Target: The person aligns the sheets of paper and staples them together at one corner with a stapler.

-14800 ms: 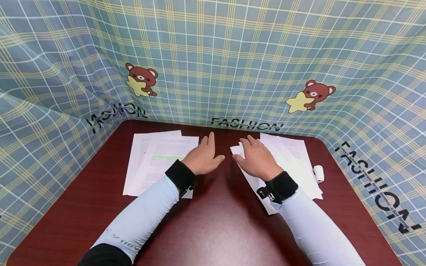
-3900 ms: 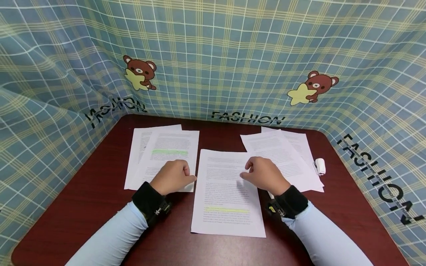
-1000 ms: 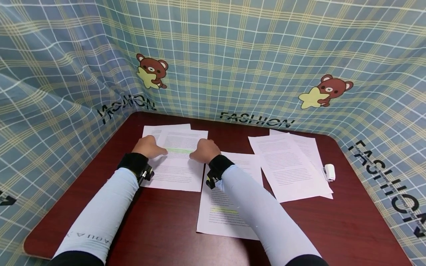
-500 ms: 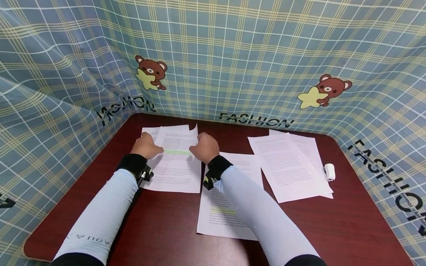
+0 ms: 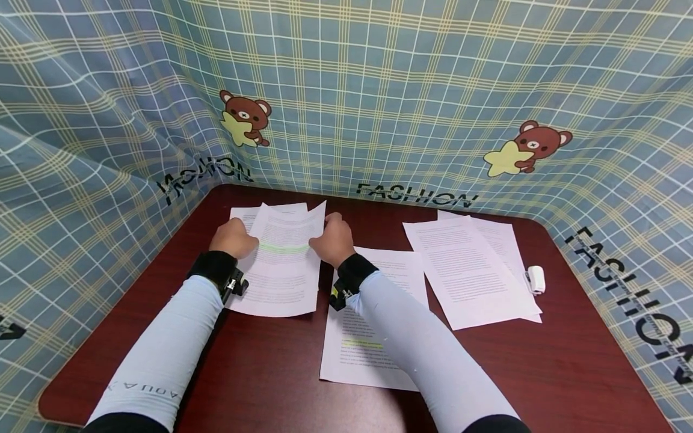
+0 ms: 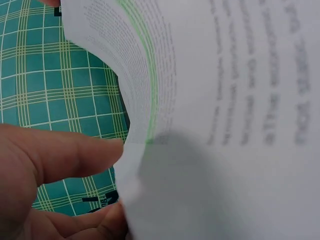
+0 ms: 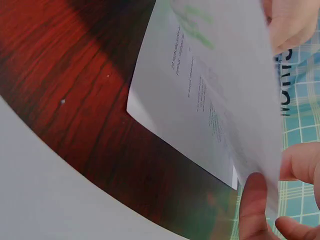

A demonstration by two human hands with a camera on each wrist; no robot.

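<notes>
A printed paper sheet (image 5: 281, 279) with a green-highlighted line is lifted off the table at the left, its upper corners curling up. My left hand (image 5: 234, 239) pinches its left edge and my right hand (image 5: 332, 242) pinches its right edge. The left wrist view shows the left thumb (image 6: 82, 155) at the bowed edge of the page. In the right wrist view, a finger (image 7: 253, 200) lies against one face of the lifted sheet. Another printed sheet (image 5: 242, 214) lies beneath, mostly covered. A sheet with a yellow-highlighted line (image 5: 346, 358) lies partly under my right forearm.
At the right lie two overlapping printed sheets, a front one (image 5: 460, 264) and a back one (image 5: 500, 237). A small white object (image 5: 536, 280) sits beside them. Plaid cloth (image 5: 346, 108) hangs around the dark red table (image 5: 260, 373).
Much earlier, the yellow-marked sheet moved from the right pile to the middle. Both hands then went to the left pile, and over the last second the green-marked sheet has risen and curled.
</notes>
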